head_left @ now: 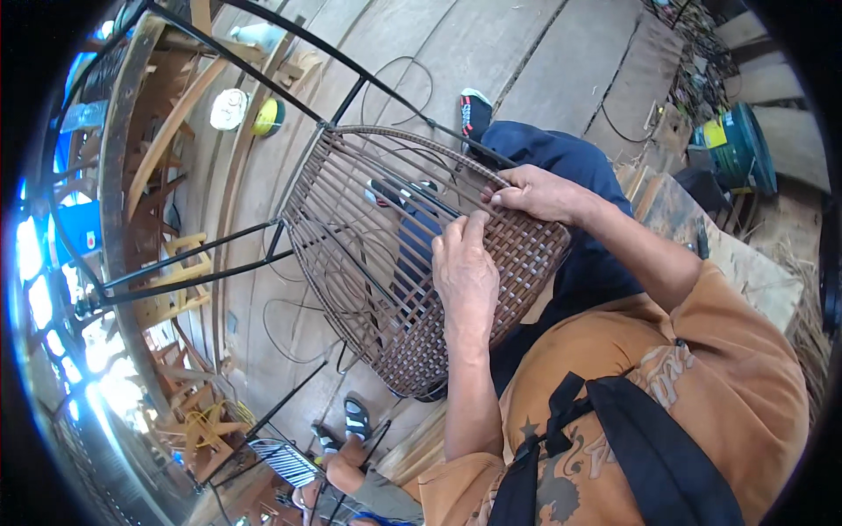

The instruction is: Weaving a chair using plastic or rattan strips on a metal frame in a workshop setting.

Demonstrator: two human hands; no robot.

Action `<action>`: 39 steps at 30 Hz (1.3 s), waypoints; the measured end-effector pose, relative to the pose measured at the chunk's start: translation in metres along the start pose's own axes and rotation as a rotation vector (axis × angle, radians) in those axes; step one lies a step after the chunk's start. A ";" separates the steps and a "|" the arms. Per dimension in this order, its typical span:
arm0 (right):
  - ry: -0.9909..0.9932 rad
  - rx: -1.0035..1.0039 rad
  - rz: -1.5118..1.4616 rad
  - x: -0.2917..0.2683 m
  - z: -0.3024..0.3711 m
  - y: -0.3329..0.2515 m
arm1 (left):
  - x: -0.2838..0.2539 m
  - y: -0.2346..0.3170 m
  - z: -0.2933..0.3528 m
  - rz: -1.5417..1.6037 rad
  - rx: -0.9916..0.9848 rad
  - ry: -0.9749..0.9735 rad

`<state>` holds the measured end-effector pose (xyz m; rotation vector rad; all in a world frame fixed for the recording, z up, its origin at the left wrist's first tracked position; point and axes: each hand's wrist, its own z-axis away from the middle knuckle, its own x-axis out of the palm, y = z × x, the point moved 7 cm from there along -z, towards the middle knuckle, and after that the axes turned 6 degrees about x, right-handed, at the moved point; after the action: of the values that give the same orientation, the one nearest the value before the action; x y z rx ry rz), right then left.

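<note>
A half-woven brown wicker panel (368, 254) sits on a black metal chair frame (263, 83) in front of me. Its near part is tightly woven (526, 254); the far part is bare upright strands. My left hand (465, 267) rests on the woven band and pinches a brown strand between thumb and fingers. At the panel's upper edge, my right hand (535, 193) presses its fingertips on the rim beside a black frame rod. The two hands are about a hand's width apart.
Wooden plank floor (526, 61) lies beneath. Wooden chair frames (167, 289) stack at the left. A yellow-and-white tape roll (267, 116) and a white roll (230, 109) lie far left. Another person's sandalled feet (351, 425) show below. A green bucket (741, 145) stands at the right.
</note>
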<state>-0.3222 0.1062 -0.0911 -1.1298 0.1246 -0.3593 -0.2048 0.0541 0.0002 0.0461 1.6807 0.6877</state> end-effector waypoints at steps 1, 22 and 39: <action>-0.023 0.010 0.045 0.000 -0.003 -0.002 | -0.003 -0.002 -0.002 0.018 0.015 0.014; 0.153 -0.192 0.336 0.022 0.020 -0.035 | 0.013 0.016 0.063 -0.148 0.044 0.379; 0.385 -0.210 0.415 -0.062 -0.086 -0.013 | -0.079 -0.135 0.303 -0.188 -0.752 0.694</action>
<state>-0.4068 0.0485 -0.1214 -1.1966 0.7388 -0.1900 0.1353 0.0361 -0.0118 -0.9644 1.9172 1.2386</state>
